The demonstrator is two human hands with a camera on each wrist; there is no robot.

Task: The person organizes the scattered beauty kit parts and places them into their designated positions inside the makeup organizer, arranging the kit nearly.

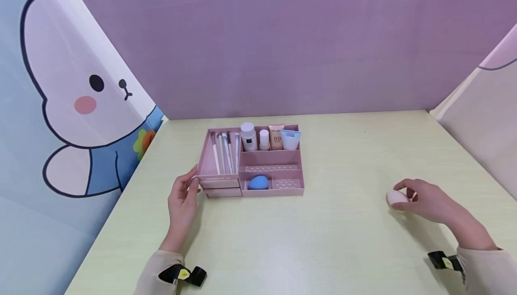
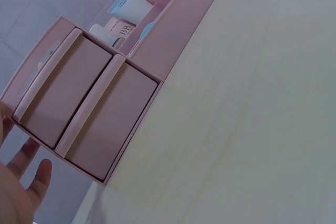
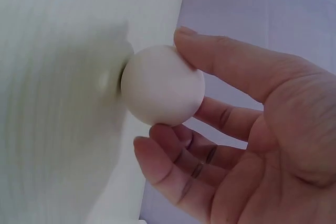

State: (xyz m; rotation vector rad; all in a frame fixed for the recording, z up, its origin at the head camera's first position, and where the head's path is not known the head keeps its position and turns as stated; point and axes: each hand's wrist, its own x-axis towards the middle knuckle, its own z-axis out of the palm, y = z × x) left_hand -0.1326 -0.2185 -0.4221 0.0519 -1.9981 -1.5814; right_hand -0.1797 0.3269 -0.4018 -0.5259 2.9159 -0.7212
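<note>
My left hand (image 1: 182, 201) rests against the front left corner of a pink desktop organizer (image 1: 269, 191), its fingers along the side wall. In the left wrist view two drawers with lip handles (image 2: 113, 114) face the camera, both closed. Far to the right, my right hand (image 1: 430, 201) holds a white egg-shaped makeup sponge (image 1: 396, 199) between thumb and fingertips. The right wrist view shows this sponge (image 3: 160, 85) close against the tabletop, its shadow beside it. A blue makeup sponge (image 1: 258, 182) lies in the organizer's front compartment.
Several makeup brushes (image 1: 225, 151) lie in the organizer's left section. Along its back row stand a white bottle (image 1: 248, 138), a small white-capped bottle (image 1: 264, 139), a BB tube (image 1: 276, 138) and a pale blue tube (image 1: 290, 139). A purple cloth (image 1: 299, 52) hangs behind the table.
</note>
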